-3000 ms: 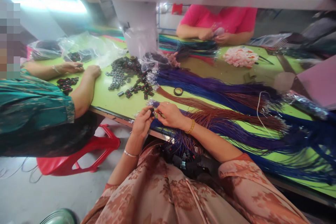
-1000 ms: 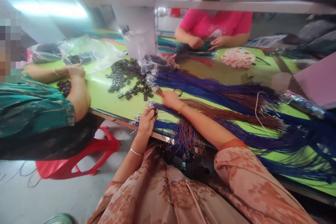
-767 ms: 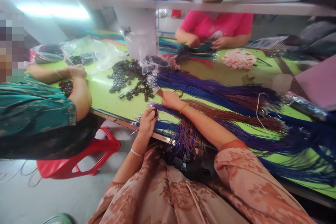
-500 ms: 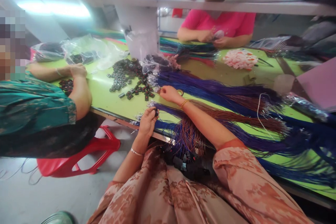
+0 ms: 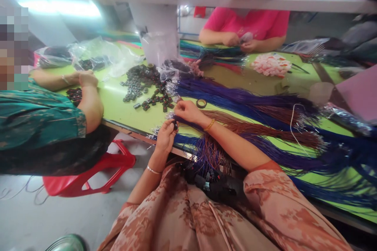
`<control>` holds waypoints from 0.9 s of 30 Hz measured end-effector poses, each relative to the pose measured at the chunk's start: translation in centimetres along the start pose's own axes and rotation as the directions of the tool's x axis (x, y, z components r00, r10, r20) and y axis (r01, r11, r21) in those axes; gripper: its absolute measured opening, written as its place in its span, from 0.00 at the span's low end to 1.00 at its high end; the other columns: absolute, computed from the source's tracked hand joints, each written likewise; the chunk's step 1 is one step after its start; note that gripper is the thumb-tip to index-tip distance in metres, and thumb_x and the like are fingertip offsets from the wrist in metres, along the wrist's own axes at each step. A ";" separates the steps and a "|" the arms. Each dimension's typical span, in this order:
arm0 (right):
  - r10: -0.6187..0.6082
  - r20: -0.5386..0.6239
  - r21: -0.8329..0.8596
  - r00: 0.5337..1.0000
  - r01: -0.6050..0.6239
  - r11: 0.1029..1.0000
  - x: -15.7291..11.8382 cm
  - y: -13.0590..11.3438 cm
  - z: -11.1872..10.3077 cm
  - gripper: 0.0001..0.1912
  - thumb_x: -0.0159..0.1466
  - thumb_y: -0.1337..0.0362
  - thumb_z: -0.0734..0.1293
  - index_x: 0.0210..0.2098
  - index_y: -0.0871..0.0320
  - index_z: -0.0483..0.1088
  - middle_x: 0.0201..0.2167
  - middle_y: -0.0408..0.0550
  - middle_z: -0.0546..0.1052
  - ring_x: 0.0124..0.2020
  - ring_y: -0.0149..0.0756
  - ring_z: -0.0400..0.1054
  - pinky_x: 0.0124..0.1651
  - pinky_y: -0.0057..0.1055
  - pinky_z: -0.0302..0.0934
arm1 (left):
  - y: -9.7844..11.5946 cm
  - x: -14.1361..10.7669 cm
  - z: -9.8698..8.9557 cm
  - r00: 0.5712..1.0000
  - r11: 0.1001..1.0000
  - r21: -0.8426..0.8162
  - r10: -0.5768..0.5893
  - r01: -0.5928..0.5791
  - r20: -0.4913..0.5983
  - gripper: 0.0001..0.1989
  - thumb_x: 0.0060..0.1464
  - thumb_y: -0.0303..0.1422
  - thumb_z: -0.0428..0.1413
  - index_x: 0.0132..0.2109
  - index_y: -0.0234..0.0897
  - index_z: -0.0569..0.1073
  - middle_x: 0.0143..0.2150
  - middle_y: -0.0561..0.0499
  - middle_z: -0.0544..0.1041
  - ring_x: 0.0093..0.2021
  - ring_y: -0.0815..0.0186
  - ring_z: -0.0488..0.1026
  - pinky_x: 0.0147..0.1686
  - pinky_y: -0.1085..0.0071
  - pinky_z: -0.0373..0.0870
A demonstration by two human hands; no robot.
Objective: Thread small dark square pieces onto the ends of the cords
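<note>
My left hand (image 5: 165, 136) is closed on a small black connector housing (image 5: 175, 125) near the table's front edge. Just above it, my right hand (image 5: 190, 111) has its fingers pinched together; whatever is between them is too small to make out. Under and beside my right forearm lie bundles of brown wires (image 5: 250, 127) and blue wires (image 5: 218, 94) with silvery terminals on their ends. Loose black connector housings (image 5: 157, 100) are heaped beyond my hands. In my lap rests a cluster of black connectors (image 5: 206, 182) with blue and brown wires hanging into it.
A tape roll (image 5: 201, 103) sits right of my right hand. At left, a co-worker's arms (image 5: 88, 86) rest on the table (image 5: 118, 115) above a red stool (image 5: 88, 176). Across, a person in pink (image 5: 247, 27) works near pale pink parts (image 5: 271, 65). A shelf (image 5: 265, 4) spans overhead.
My right hand has moved down and nearer to me from the wire ends, coming close above my left hand. The tape roll now shows fully. My left hand stays on the connector housing.
</note>
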State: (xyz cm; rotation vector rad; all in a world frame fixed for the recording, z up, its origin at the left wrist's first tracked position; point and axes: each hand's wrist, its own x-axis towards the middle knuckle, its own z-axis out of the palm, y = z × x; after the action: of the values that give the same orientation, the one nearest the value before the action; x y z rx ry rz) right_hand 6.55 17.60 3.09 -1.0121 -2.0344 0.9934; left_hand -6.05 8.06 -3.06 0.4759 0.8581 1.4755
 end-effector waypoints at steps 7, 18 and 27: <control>0.041 0.016 -0.200 0.999 -0.037 0.979 -4.1 -0.2 0.1 0.08 0.56 0.66 0.64 0.23 0.62 0.69 0.19 0.40 0.69 0.22 0.25 0.56 0.27 0.24 0.45 | -0.2 0.1 0.1 1.000 1.000 -0.002 0.013 -0.013 0.001 0.11 0.48 0.30 0.63 0.40 0.36 0.74 0.37 0.50 0.77 0.37 0.70 0.73 0.41 0.72 0.67; 0.093 0.017 -0.307 0.995 -0.084 0.948 -5.1 -1.0 0.6 0.11 0.59 0.62 0.65 0.24 0.61 0.69 0.21 0.42 0.70 0.23 0.26 0.56 0.27 0.26 0.42 | -0.2 0.0 0.1 0.999 0.999 0.012 0.035 -0.035 0.014 0.12 0.47 0.30 0.63 0.41 0.36 0.74 0.39 0.51 0.77 0.40 0.71 0.73 0.46 0.72 0.67; 0.092 0.025 -0.314 0.995 -0.080 0.946 -5.1 -1.1 0.6 0.11 0.60 0.61 0.64 0.24 0.61 0.69 0.22 0.42 0.71 0.23 0.27 0.57 0.27 0.26 0.43 | -0.3 -0.1 0.2 0.998 0.994 0.087 0.063 -0.061 -0.013 0.14 0.46 0.32 0.64 0.42 0.38 0.73 0.38 0.50 0.77 0.39 0.70 0.73 0.42 0.73 0.68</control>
State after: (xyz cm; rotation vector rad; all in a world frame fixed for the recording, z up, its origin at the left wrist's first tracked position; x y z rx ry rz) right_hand 8.22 12.62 2.59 -1.2634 -2.2444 0.7502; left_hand -5.64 7.97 -3.13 0.5603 0.9294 1.5050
